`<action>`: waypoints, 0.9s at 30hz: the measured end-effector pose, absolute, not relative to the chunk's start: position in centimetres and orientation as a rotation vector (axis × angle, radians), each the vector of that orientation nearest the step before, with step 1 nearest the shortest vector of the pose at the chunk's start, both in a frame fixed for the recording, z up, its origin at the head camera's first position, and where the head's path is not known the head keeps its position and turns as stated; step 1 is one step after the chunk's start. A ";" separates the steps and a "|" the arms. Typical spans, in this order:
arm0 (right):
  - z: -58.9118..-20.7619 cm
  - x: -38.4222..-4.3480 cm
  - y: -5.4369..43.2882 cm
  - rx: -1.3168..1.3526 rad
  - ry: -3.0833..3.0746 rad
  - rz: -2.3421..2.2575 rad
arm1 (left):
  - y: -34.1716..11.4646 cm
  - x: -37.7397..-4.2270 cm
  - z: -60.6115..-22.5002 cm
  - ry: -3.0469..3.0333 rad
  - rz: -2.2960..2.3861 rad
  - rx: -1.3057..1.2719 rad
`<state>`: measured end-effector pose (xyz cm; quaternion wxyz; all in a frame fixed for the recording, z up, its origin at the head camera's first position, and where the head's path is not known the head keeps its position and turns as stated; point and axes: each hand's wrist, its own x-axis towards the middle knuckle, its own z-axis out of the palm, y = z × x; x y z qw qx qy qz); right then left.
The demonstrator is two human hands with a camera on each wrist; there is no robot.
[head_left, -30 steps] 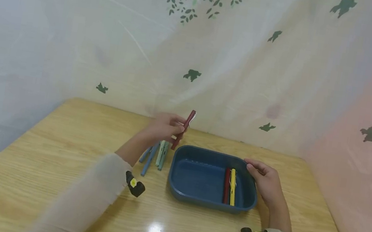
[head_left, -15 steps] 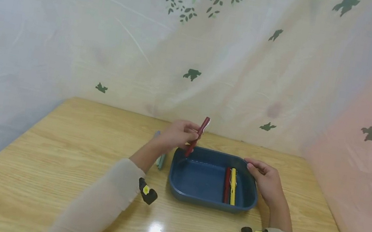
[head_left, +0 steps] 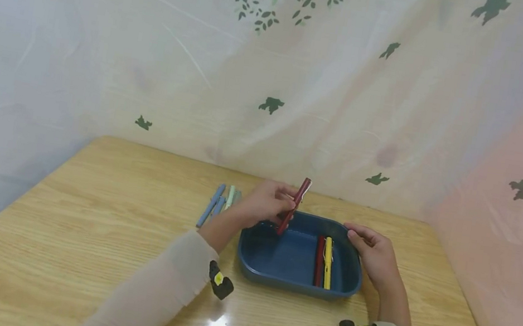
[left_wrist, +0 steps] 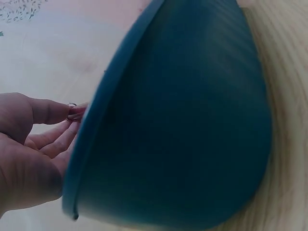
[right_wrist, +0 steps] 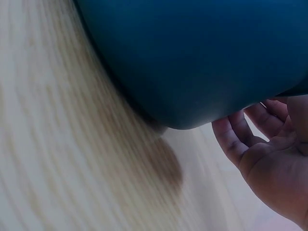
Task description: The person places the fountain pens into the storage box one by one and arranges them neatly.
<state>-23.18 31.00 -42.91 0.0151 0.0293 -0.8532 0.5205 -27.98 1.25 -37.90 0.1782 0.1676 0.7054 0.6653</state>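
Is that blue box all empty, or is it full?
Neither: the blue box holds a yellow pen and a dark red pen toward its right end, with bare space beside them.

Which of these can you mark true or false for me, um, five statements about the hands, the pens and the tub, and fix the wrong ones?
1. The right hand grips the tub at its rim. True.
2. Both pens lying in the tub are green. False: one is a yellow pen, the other a red pen.
3. The left hand holds another red pen in its fingers. True.
4. Every pen lies in the tub. False: the blue pens lie on the table.
5. The yellow pen lies beside the tub's red pen. True.
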 end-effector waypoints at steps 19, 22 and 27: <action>-43.0 -23.3 31.2 0.068 -2.646 1.644 | 4.3 -25.6 -39.5 1.933 1.789 0.507; -43.0 -23.3 31.1 0.056 -2.649 1.635 | 4.7 -25.2 -39.8 1.943 1.747 0.514; -42.9 -23.2 31.0 0.034 -2.653 1.631 | 5.3 -24.7 -40.1 1.980 1.662 0.497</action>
